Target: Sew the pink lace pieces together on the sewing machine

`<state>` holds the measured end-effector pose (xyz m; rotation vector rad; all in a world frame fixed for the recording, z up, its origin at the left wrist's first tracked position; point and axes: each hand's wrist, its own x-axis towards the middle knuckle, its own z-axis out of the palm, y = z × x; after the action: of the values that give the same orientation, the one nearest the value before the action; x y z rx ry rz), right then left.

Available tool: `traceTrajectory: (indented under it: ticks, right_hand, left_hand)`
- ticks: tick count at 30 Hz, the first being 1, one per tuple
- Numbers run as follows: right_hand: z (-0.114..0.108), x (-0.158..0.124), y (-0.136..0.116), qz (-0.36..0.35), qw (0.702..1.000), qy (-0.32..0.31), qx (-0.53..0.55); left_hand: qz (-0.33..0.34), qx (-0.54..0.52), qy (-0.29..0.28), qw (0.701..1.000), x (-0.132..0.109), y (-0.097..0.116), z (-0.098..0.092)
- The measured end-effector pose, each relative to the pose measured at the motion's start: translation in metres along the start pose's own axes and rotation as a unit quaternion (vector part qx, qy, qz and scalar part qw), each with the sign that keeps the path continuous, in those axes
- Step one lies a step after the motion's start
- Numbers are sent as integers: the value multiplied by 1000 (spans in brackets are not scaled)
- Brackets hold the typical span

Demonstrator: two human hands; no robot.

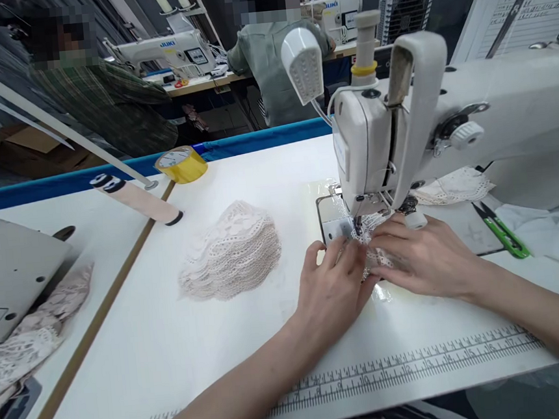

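Both hands of the person work at the sewing machine (365, 130), toward the right of the white tabletop (140, 352) and set back from its front edge, where a printed ruler (363, 381) runs. The step in hand appears to be guiding a small lace piece (371, 222) under the needle area. The next move seems to call for holding the edges aligned and feeding evenly, with the fingertips kept clear of the needle.

The lace piece lies beneath and between the two grips, directly at the machine's foot and beside the metal needle plate (335, 217). The left hand (332, 276) rests with bent fingers touching its near left side; whether its thumb and fingers close together on the fabric cannot be told. The right hand (420, 256) reaches in from the other side, its fingers over the lace and its thumb lower down, close to the left thumb; the lace hides whether they meet in a pinch.

Left of the hands, well apart from them, a stack of lace pieces (232, 253) lies between the tabletop's front and back edges. A roll of yellow tape (182, 166) sits near the back edge, and green-handled snips (506, 232) lie to the right of the right hand.
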<state>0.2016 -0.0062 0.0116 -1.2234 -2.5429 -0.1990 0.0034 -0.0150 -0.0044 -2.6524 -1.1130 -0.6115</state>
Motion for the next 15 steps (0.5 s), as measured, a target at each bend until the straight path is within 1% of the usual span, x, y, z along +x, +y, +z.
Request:
traceTrajectory:
  ticks: [2,4,6,8,11,15]
  right_hand:
    - [-3,0,-3,10,999,-31,2]
    - [-3,0,-3,16,998,-55,-2]
    - [0,0,-3,19,998,-56,-4]
    - [4,0,-1,23,999,-28,-11]
    - [12,-1,2,36,999,33,-12]
    - [18,-1,6,68,994,86,4]
  left_hand:
    - [-6,-17,-10,1000,1,-3,-2]
    - [-15,-38,-37,998,4,-6,-4]
    - [-21,-59,-70,996,9,-9,-6]
    - [-23,-73,-93,993,15,-12,-6]
    - [-33,-85,-96,991,27,-16,-1]
    - [-80,-128,-103,983,40,-23,4]
